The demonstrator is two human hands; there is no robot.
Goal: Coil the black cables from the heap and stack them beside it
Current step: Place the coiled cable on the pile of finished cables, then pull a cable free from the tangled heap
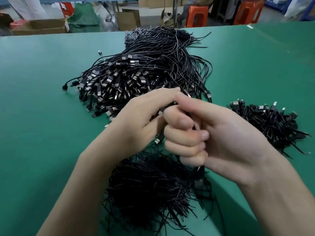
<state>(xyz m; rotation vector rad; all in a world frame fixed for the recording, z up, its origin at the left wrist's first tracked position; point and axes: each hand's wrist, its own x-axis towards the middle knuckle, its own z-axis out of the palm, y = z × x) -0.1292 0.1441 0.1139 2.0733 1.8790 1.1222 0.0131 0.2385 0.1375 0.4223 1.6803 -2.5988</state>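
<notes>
Evidently light and limp, the black cable (185, 91) sits fisted in the right hand (213, 133), pinched by the left hand (144, 114); best gripped across its loops.

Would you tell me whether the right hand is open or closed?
Closed: the right hand has its fingers curled round a cable that sticks out below the fist.
</notes>
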